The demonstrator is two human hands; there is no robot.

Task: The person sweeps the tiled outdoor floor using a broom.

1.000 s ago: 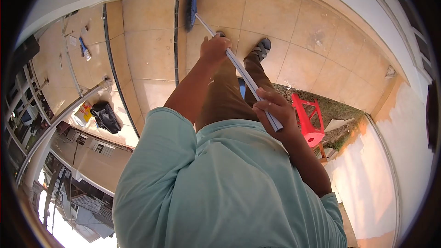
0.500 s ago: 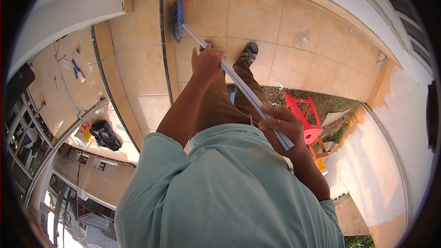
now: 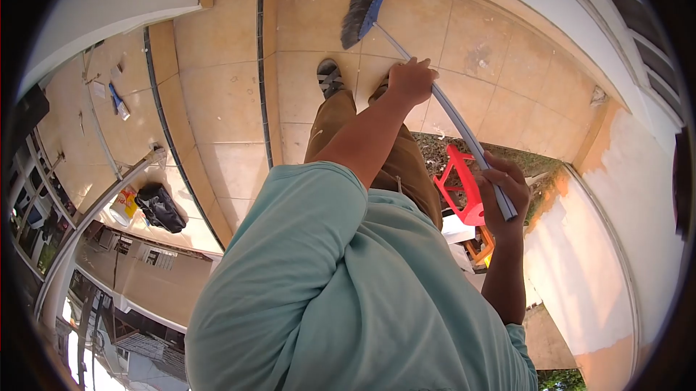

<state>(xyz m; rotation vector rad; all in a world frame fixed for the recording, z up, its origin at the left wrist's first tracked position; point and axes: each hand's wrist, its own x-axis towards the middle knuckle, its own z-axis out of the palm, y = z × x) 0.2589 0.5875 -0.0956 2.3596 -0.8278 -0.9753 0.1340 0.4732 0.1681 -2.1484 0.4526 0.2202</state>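
A broom with a blue head and dark bristles (image 3: 362, 17) rests on the tiled floor (image 3: 319, 7) ahead of my feet. Its pale handle (image 3: 462, 126) slants back to the right of my body. Partway along the handle, my left hand (image 3: 412, 81) is closed around it. My right hand (image 3: 505, 186) grips the handle close to its top end, beside my right hip. Both dark strapped shoes (image 3: 330, 78) stand on the tiles, the right one partly behind my left forearm.
A red plastic stool (image 3: 458, 186) stands low at right, by a patch of soil and grass. Dark-edged steps (image 3: 262, 65) drop to the left, where a black bag (image 3: 159, 208), a white bucket (image 3: 122, 210) and a blue-handled brush (image 3: 118, 101) lie. Walls border the front and right.
The broom head has moved right across the tiles, away from the step edge. Both my hands have shifted right with the handle, and my torso has turned slightly.
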